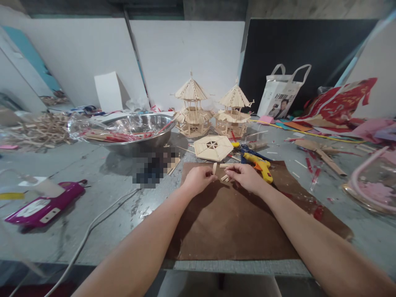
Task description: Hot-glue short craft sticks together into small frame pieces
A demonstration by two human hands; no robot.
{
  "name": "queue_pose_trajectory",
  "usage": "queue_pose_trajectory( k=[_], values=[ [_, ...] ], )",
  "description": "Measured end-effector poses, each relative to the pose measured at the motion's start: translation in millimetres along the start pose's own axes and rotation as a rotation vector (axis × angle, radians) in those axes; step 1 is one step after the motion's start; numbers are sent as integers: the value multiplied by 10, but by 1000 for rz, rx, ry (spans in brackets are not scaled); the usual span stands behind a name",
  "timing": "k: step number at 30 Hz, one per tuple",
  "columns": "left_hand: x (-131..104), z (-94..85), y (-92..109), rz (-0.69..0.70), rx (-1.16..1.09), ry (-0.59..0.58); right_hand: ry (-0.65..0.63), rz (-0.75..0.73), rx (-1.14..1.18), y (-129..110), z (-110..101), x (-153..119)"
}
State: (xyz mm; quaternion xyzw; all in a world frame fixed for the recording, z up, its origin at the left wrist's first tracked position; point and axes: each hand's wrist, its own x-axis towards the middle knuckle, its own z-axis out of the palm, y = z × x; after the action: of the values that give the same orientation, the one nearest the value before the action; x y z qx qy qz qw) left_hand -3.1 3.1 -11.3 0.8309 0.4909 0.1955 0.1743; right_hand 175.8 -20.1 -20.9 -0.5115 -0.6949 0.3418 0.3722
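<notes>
Over the back of the brown mat (238, 231), my left hand (198, 180) pinches a short pale wooden stick piece (214, 168), held upright. Close to its right, my right hand (246, 176) has thumb and fingertips closed on small wooden sticks (225, 178). A few more short sticks (226, 165) lie just behind those fingertips. Beyond both hands rests a flat hexagonal stick panel (201, 150) with a spoked opening in its middle. A yellow glue gun (262, 167) lies beside my right hand.
Two wooden stick pagodas (191, 93) (235, 99) stand at the back. A metal bowl (145, 142) with plastic-wrapped sticks is at left, near a purple device (46, 206) and a cable (89, 227). Scraps, a white bag (278, 97) and red packaging (340, 103) lie right.
</notes>
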Motion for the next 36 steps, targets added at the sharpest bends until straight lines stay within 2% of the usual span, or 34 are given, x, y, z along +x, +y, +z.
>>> queue_pose_trajectory(
  k=[5,8,11,15,18,21,27,30,33,36],
  values=[
    [-6,23,27,2,82,2,135,-76,35,-78,84,-13],
    [-12,49,32,37,156,19,99,-101,93,-150,135,-31],
    [-15,61,40,61,155,36,54,-49,192,-173,144,-35],
    [-29,51,77,57,-65,-1,100,53,476,-140,83,-6],
    [-45,34,118,-2,-295,-93,132,76,604,-119,31,17],
    [-58,11,151,-65,-508,-176,160,78,641,-119,12,23],
    [-66,-33,170,-105,-764,-190,204,110,643,-136,18,16],
    [-45,-38,140,-132,-796,-141,247,144,605,-128,10,23],
    [-5,-31,72,-212,-772,-2,345,173,557,-88,-20,40],
    [34,-26,-4,-329,-743,107,387,197,527,-26,-70,62]
  ],
)
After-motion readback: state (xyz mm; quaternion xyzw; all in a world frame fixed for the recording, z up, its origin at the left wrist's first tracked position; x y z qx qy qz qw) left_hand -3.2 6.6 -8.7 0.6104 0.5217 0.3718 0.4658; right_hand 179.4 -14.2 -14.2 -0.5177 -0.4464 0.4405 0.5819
